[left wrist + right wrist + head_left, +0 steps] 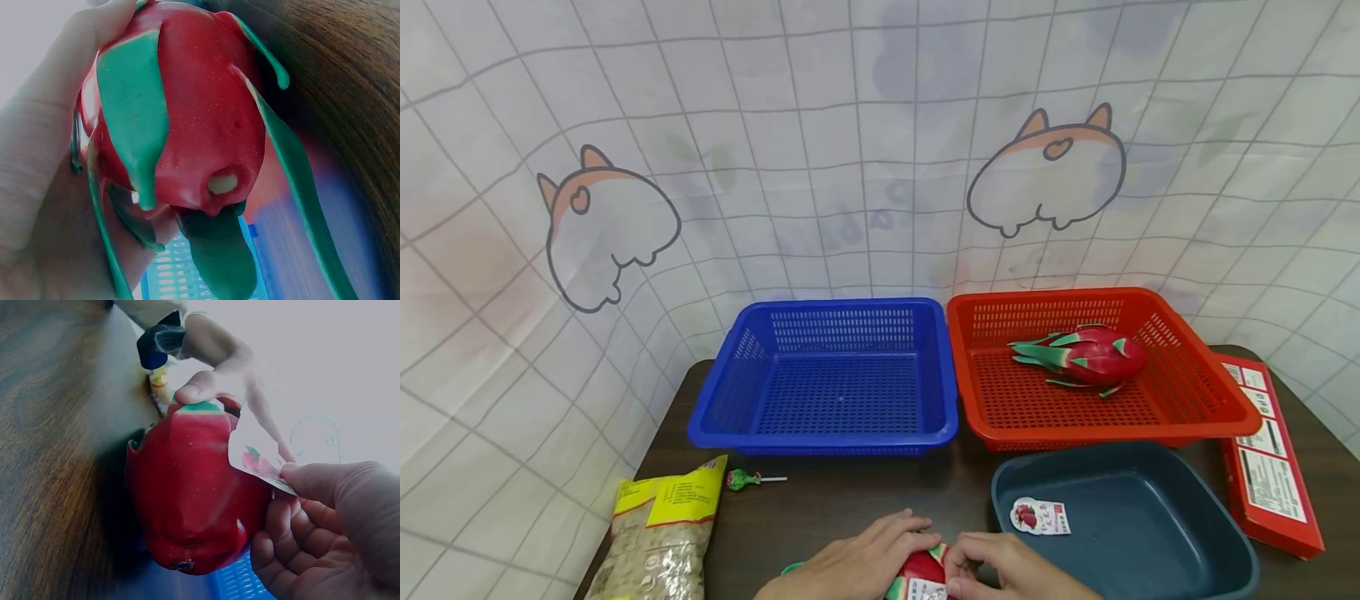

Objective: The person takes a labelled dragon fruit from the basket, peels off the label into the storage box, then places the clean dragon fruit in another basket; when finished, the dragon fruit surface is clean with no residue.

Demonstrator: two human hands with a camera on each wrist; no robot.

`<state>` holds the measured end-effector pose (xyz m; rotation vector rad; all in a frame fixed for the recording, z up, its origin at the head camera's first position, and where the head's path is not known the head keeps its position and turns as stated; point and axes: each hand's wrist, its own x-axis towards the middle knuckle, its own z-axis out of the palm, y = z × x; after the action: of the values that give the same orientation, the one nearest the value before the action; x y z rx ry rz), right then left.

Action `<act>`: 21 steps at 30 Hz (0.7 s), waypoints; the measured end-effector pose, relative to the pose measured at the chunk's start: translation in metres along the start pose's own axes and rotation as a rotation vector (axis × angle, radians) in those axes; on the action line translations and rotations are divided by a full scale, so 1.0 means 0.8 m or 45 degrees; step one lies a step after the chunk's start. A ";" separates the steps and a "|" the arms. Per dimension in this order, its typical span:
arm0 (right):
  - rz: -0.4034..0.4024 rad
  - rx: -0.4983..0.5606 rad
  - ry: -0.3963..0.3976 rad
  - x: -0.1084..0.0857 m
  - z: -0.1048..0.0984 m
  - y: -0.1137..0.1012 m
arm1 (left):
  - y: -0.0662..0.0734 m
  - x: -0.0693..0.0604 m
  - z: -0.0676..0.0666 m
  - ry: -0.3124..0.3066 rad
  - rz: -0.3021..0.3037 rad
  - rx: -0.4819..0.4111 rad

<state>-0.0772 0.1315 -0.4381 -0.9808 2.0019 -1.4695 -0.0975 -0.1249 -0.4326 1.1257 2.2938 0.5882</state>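
Observation:
At the bottom of the head view, my left hand [861, 560] grips a red dragon fruit [922, 567] with green scales, holding it on its side close to the tabletop. The left wrist view shows the long green tips of the fruit [194, 125] and a small hole at that end. My right hand [1011, 568] is at the fruit's other side. Between thumb and forefinger it pinches the edge of a white sticker [253, 453] with a dragon fruit picture. Part of the sticker lies against the red skin, and the pinched edge stands away from it.
A blue basket [842, 442] stands behind the hands. The red basket [1097, 433] holds another dragon fruit [1105, 356]. A dark tray [1120, 550] at right contains a similar sticker [1040, 517]. Around them are a red box [1270, 458], a yellow-topped bag [662, 533] and a lollipop [743, 479].

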 end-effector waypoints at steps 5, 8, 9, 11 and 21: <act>-0.025 0.006 -0.023 0.000 -0.002 -0.002 | 0.000 0.000 0.001 0.012 0.040 0.015; 0.009 0.038 -0.041 -0.002 -0.002 -0.002 | -0.001 0.001 0.001 0.006 0.039 -0.009; 0.024 0.049 -0.046 -0.002 -0.003 -0.002 | -0.002 0.001 0.000 0.005 0.037 -0.019; 0.056 0.072 -0.054 -0.003 -0.003 -0.003 | -0.003 0.001 0.000 0.001 0.028 -0.036; 0.120 0.163 -0.050 -0.007 -0.006 -0.002 | -0.005 0.000 -0.001 -0.010 0.016 -0.060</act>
<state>-0.0766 0.1380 -0.4351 -0.8438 1.8745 -1.4955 -0.1004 -0.1269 -0.4346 1.1187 2.2563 0.6379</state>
